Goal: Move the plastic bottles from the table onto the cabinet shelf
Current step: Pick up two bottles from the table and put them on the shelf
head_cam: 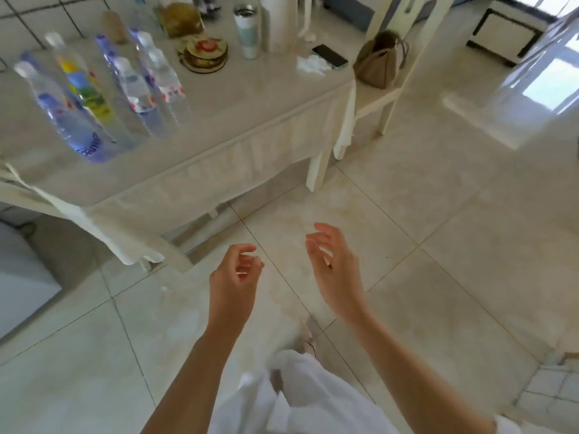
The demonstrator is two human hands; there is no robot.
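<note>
Pale glossy tiled floor [438, 214] throughout; cloth-covered table [238, 120] upper left, cream chair [385, 98] at its far end bearing a tan bag [380, 62]. Plastic bottles [103, 89] upright, clustered on the table's left part; phone [330, 55], tumbler [247, 31] farther along. Left hand [233, 277] and right hand [335, 270] above floor, well apart from bottles, fingers loosely curled, holding nothing.

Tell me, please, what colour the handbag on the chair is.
The handbag is a dull olive-brown, seen in the head view.
</note>
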